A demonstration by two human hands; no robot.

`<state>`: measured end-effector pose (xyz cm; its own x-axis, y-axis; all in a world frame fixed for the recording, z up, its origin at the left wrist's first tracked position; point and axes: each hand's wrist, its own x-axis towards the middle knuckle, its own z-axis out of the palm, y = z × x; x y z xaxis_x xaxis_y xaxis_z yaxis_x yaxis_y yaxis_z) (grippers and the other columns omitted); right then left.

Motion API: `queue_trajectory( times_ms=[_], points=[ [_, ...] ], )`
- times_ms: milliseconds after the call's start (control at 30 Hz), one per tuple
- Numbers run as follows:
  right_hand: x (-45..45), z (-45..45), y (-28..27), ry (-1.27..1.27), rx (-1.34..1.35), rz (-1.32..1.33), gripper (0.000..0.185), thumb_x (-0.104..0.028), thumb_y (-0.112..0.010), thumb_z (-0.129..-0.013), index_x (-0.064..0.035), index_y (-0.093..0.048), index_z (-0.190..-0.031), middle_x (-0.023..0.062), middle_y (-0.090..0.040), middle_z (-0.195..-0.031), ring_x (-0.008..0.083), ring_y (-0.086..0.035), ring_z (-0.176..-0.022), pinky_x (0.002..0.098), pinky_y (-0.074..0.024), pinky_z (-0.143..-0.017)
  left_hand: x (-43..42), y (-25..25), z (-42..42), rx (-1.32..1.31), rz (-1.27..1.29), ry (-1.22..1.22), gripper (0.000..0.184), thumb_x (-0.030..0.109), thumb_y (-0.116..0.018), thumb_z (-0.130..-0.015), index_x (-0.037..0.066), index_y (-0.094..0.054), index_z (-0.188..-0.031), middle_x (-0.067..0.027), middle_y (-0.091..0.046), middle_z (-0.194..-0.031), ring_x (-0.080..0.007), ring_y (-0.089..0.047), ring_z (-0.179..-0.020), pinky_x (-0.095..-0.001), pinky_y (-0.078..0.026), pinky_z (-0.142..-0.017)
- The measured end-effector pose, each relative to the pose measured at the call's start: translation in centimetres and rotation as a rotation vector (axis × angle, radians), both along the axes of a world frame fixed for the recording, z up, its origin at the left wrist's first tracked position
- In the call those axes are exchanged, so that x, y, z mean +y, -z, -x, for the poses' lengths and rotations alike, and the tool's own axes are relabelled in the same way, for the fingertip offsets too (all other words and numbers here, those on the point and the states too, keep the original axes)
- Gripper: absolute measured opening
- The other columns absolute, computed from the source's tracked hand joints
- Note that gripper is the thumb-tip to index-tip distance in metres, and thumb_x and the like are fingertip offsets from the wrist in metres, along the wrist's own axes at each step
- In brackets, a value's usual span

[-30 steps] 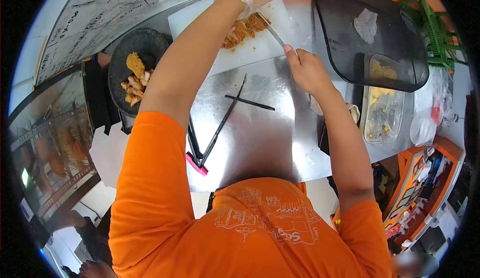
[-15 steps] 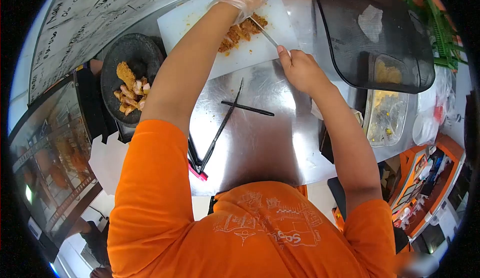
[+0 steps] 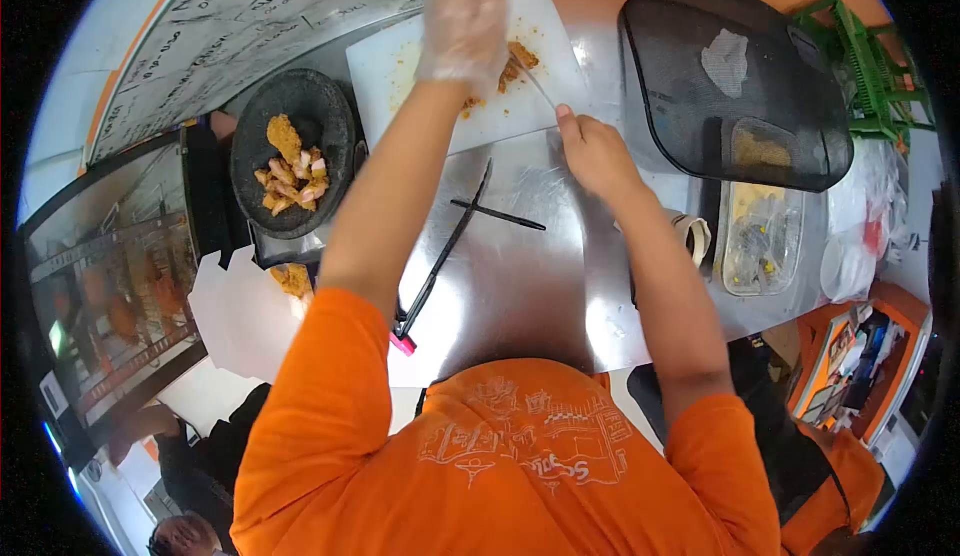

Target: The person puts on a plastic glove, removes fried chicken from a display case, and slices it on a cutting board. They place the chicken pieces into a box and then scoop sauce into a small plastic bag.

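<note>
My right hand (image 3: 598, 156) is closed round the handle of a knife (image 3: 541, 88). The blade points up and left over a white cutting board (image 3: 376, 68), beside chopped fried chicken (image 3: 522, 56). Above the board, my left hand (image 3: 466, 24) wears a clear plastic glove and is smeared by motion, so its fingers do not show clearly. It hides part of the board and some of the chicken. To the left, a dark stone mortar (image 3: 247, 148) holds pieces of chicken (image 3: 292, 178).
Black tongs (image 3: 440, 261) lie on the steel table (image 3: 535, 291). A black mesh cover (image 3: 690, 86) stands right, partly over a clear container (image 3: 765, 241). A white box (image 3: 235, 311) with fried chicken (image 3: 291, 279) sits left. Other people (image 3: 195, 486) are at the lower edges.
My left hand has come away from the knife and chicken, moving left. The knife stays in my right hand. The white box's chicken has come into view, and people appear at the lower edges.
</note>
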<state>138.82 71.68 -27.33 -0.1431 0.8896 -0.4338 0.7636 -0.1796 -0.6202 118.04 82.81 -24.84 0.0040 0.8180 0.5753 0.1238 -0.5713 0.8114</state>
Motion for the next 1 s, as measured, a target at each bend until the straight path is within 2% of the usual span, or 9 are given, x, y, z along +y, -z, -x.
queue_trajectory(
  times_ms=[100,133,167,233,333,400,667,867,1000],
  points=[
    [-3.4,0.1,-1.7,0.258,0.189,-0.080,0.068,-0.052,-0.036,-0.108,0.0075,-0.068,-0.097,0.0370,-0.067,-0.101,0.0541,-0.063,-0.103,0.0543,-0.0480,-0.094,-6.4,-0.4,1.5,-0.307,0.284,-0.347,0.053,0.047,-0.060,-0.100,0.001,-0.068,-0.125,-0.0198,-0.072,-0.117,-0.0287,-0.065,-0.118,-0.0452,-0.047,-0.104],
    [-4.5,-0.3,-1.9,0.260,0.200,-0.081,0.068,-0.052,-0.036,-0.108,0.0075,-0.068,-0.097,0.0370,-0.067,-0.101,0.0541,-0.063,-0.103,0.0543,-0.0480,-0.094,-8.3,-1.4,1.4,-0.245,0.507,-0.595,0.063,0.051,-0.059,-0.098,0.000,-0.065,-0.133,-0.0202,-0.071,-0.121,-0.0284,-0.065,-0.119,-0.0456,-0.044,-0.110],
    [-5.5,-0.7,-2.1,0.304,0.250,-0.074,0.067,-0.051,-0.036,-0.108,0.0068,-0.067,-0.097,0.0367,-0.067,-0.099,0.0546,-0.063,-0.101,0.0542,-0.0479,-0.092,-8.7,-0.5,1.7,-0.238,0.500,-0.595,0.063,0.051,-0.059,-0.098,0.000,-0.065,-0.133,-0.0202,-0.071,-0.121,-0.0284,-0.065,-0.119,-0.0456,-0.044,-0.110],
    [-7.0,-1.6,-2.3,0.339,0.307,-0.080,0.066,-0.051,-0.037,-0.108,0.0060,-0.066,-0.096,0.0365,-0.066,-0.097,0.0550,-0.062,-0.098,0.0542,-0.0478,-0.090,-9.1,1.5,1.9,0.370,0.830,-0.927,0.099,0.074,-0.073,-0.076,0.005,-0.055,-0.145,-0.0255,-0.053,-0.148,-0.0380,-0.053,-0.136,-0.0545,-0.041,-0.112],
    [-9.6,-2.7,-2.1,0.351,0.367,-0.009,0.065,-0.051,-0.038,-0.108,0.0058,-0.065,-0.094,0.0361,-0.065,-0.091,0.0540,-0.063,-0.093,0.0532,-0.0484,-0.085,-8.5,-0.4,-2.7,0.570,1.136,-0.891,0.119,0.076,-0.078,-0.068,0.011,-0.037,-0.159,-0.0214,-0.029,-0.166,-0.0413,-0.040,-0.146,-0.0585,-0.035,-0.118],
    [-11.2,-3.6,-2.7,0.352,0.396,-0.022,0.064,-0.052,-0.039,-0.108,0.0055,-0.064,-0.093,0.0340,-0.065,-0.086,0.0518,-0.064,-0.088,0.0520,-0.0488,-0.082,-5.4,-0.9,-5.9,0.676,1.286,-0.796,0.130,0.078,-0.080,-0.061,0.020,-0.025,-0.164,-0.0168,-0.020,-0.170,-0.0442,-0.030,-0.151,-0.0689,-0.031,-0.116],
    [-14.3,-6.0,-4.6,0.299,0.337,-0.044,0.066,-0.053,-0.039,-0.108,0.0058,-0.067,-0.097,0.0289,-0.068,-0.084,0.0475,-0.066,-0.086,0.0488,-0.0505,-0.082,-6.0,0.1,-7.4,0.870,1.272,-0.696,0.131,0.078,-0.083,-0.058,0.027,-0.025,-0.164,-0.0147,-0.023,-0.169,-0.0466,-0.018,-0.155,-0.0773,-0.022,-0.115],
    [-13.1,-6.6,-2.8,0.250,0.244,0.041,0.069,-0.054,-0.038,-0.108,0.0057,-0.069,-0.093,0.0293,-0.070,-0.089,0.0480,-0.067,-0.091,0.0495,-0.0510,-0.086,-10.2,3.9,-2.9,0.738,0.808,-0.801,0.101,0.068,-0.084,-0.068,0.024,-0.050,-0.153,-0.0179,-0.028,-0.166,-0.0479,-0.014,-0.154,-0.0676,-0.011,-0.122],
    [-10.4,-5.4,-1.1,0.132,0.057,0.010,0.072,-0.054,-0.035,-0.108,0.0060,-0.070,-0.091,0.0301,-0.070,-0.092,0.0486,-0.067,-0.095,0.0512,-0.0505,-0.088,-11.6,5.4,-1.2,0.805,0.685,-0.726,0.102,0.071,-0.081,-0.069,0.023,-0.049,-0.153,-0.0221,-0.035,-0.162,-0.0515,-0.020,-0.151,-0.0705,-0.011,-0.121]
  ],
)
